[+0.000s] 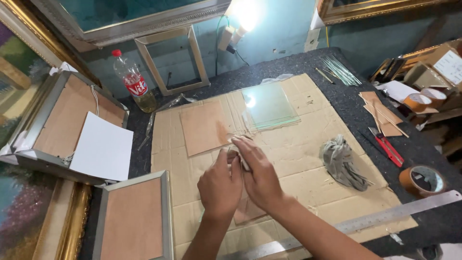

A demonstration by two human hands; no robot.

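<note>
Your cardboard sheet covers most of the dark felt surface, and everything below is placed against it. Beyond its left edge lie two silver picture frames, face down: one with a white paper sheet on it, another nearer you. A long steel ruler crosses the sheet's near right corner; nudge it with your forearm and it can slide off the surface.

On the sheet's far middle sits a stack of glass panes, edges not squared; a knock from your sleeve could chip them or cut you. Left of the stack lies a brown backing board. A grey rag rests on the sheet's right part, and a red utility knife and a tape roll lie just off its right edge.

At the sheet's centre, your left hand and right hand meet, fingers curled closed around a small pale wad, seemingly cloth or paper. Beneath them a glass pane seems to lie over a brown board; its edges are hard to see. Press unevenly and it may crack, or shift and catch your fingers on its edge.

A plastic bottle stands beyond the sheet's far left corner; tipping it would wet the cardboard.
</note>
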